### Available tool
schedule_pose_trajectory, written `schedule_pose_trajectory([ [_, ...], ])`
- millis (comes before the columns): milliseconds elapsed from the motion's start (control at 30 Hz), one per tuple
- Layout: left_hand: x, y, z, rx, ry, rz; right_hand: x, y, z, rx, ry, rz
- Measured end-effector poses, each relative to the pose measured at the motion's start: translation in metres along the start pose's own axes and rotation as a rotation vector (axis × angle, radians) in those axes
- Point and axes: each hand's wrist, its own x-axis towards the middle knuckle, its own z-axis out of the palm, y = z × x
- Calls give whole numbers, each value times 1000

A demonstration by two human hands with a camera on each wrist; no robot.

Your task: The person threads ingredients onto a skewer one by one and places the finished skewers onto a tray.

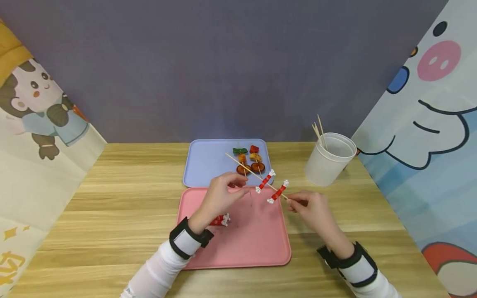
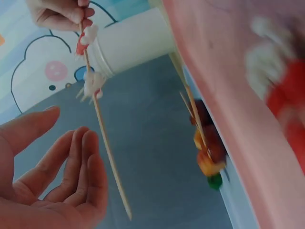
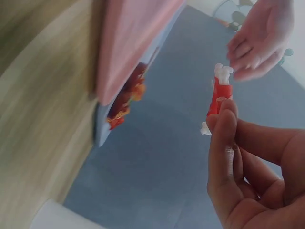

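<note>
My right hand (image 1: 314, 210) pinches one end of a thin wooden skewer (image 1: 249, 171) between thumb and fingers. Threaded on it near that hand are two red pieces with white knobbed ends, one a red piece (image 1: 278, 194), the other a red piece (image 1: 265, 181). The skewer's bare, pointed end slants up and left above the trays. My left hand (image 1: 220, 195) hovers beside the skewer, apart from it, with thumb and fingers spread and nothing between them; the left wrist view shows the gap. More red pieces (image 1: 220, 220) lie on the pink tray (image 1: 253, 248), partly hidden by my left wrist.
Behind the pink tray, a blue tray (image 1: 205, 161) holds two loaded skewers with brown slices (image 1: 258, 167), yellow, orange, red and green pieces. A white tub (image 1: 322, 167) at the back right holds several bare skewers (image 1: 319, 131). A grey wall (image 1: 223, 74) stands behind the table.
</note>
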Motion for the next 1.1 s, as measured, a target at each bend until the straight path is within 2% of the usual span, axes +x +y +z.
schedule_pose_trajectory([
  [267, -9, -14, -16, 73, -40, -62, 3, 19, -4, 10, 13, 36],
  [567, -21, -29, -25, 187, -96, -157, -2, 34, -12, -94, 48, 58],
  [800, -28, -39, -26, 283, -147, -146, -5, 41, -19, -156, 84, 75],
  [967, -29, -46, -31, 312, -234, -174, -7, 45, -23, -213, 114, 68],
  [1100, -28, -52, -39, 307, -339, -191, -9, 51, -26, -235, 135, 77],
])
